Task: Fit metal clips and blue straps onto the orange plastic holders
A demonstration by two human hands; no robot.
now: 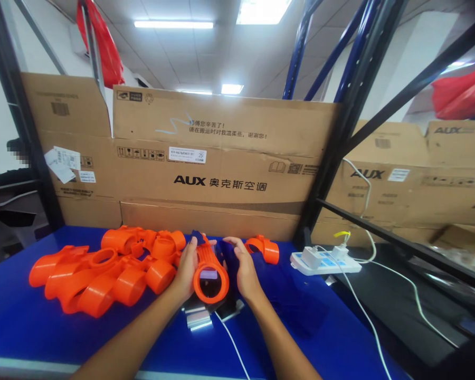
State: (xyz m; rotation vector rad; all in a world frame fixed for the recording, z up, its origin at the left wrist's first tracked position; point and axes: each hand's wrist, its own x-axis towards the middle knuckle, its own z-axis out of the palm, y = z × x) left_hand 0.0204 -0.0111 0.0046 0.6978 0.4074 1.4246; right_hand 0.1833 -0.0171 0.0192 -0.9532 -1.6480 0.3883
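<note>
Your blue table (31, 332) spreads to a pale edge on the near left, its far side walled by a cardboard panel (229, 166) printed "AUX 奥克斯空调" (smaller lines ask carriers to be gentle). Orange fittings (106, 277) crowd the left; a white power strip (324, 267) lies along the right edge. Between them, your right hand (245, 269) curves beside dark blue material (230, 256), whether gripping it you cannot tell; your left hand (188, 264) grasps an orange ringed part (209, 261) above the table's middle. The panel's white label (187, 154) reads "25."
</note>
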